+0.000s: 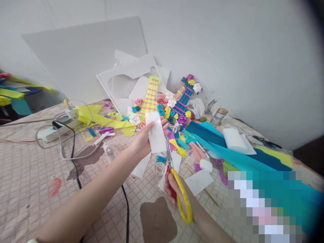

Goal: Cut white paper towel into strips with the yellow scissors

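A strip of white paper [158, 138] is pinched in my left hand [144, 137], thumb in front and fingers behind it. My right hand [174, 189] grips a pair of scissors [186, 206] with yellow and red handles. The scissor blades point up beside the paper's lower right edge; whether they touch it I cannot tell. Behind the paper stands a yellow paper guitar [151, 98] with pink bands and strings. To its right leans a blue paper guitar [182, 103] with purple bands. Rolled paper flowers [167, 110] in several colours surround both.
White board cut-outs [118, 72] lean on the wall behind. A power strip [57, 130] with cables lies at left, near yellow paper [101, 116]. Blue and teal sheets [217, 145], a white paper roll [234, 140], a jar [219, 114] and a glue gun [108, 152] are on the table.
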The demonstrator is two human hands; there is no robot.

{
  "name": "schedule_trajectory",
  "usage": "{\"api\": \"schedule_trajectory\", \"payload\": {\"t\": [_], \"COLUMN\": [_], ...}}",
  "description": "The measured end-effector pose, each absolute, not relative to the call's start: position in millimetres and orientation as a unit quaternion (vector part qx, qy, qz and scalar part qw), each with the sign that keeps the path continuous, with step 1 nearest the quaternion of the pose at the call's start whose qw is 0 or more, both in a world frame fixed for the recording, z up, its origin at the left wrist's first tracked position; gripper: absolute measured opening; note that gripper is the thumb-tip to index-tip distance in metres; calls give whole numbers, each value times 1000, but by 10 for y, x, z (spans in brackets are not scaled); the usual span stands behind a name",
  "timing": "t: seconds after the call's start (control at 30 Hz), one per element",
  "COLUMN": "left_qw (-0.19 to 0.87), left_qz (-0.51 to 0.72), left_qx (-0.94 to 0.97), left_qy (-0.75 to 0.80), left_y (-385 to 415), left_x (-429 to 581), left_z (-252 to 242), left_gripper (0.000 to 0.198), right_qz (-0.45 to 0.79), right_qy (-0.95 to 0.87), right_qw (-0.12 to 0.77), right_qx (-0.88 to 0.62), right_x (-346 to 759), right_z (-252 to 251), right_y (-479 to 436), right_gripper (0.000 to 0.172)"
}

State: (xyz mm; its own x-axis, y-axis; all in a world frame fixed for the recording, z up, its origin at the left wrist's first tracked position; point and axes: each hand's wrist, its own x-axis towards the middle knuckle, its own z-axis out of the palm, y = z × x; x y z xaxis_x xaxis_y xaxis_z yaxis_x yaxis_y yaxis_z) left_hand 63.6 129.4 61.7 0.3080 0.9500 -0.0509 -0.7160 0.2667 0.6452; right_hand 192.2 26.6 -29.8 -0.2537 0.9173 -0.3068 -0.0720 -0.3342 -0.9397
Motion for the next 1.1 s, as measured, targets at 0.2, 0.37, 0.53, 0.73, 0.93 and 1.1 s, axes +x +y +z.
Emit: {"api": "schedule_trajectory", "payload": {"t": [0.2, 0.37, 0.53, 0.73, 0.93, 1.1], "left_qw": [762, 760, 772, 775, 774, 775], "left_qz": [554, 553, 536, 536, 539, 537], "left_qx": [262, 261, 267, 258, 258, 254], "left_qy": [212, 220, 214, 213, 208, 213], "left_y": [1282, 1270, 1269, 1284, 1302, 1283], "left_x": [630, 627, 648, 650, 641, 652], "left_z": [641, 647, 653, 639, 614, 641], "left_gripper": [41, 42, 43, 44, 45, 45], "right_qz": [662, 658, 655, 652, 661, 662], "right_qy": [-425, -429, -426, -432, -431, -431], "right_qw": [378, 366, 375, 371, 371, 373], "right_qx": [-488, -499, -500, -500, -490, -486], "right_x": [1918, 1912, 1914, 1920, 1927, 1925], "right_z": [-280, -262, -266, -267, -291, -283], "right_y": [269, 264, 254, 261, 268, 263], "right_gripper": [57, 58, 52, 53, 54, 54]}}
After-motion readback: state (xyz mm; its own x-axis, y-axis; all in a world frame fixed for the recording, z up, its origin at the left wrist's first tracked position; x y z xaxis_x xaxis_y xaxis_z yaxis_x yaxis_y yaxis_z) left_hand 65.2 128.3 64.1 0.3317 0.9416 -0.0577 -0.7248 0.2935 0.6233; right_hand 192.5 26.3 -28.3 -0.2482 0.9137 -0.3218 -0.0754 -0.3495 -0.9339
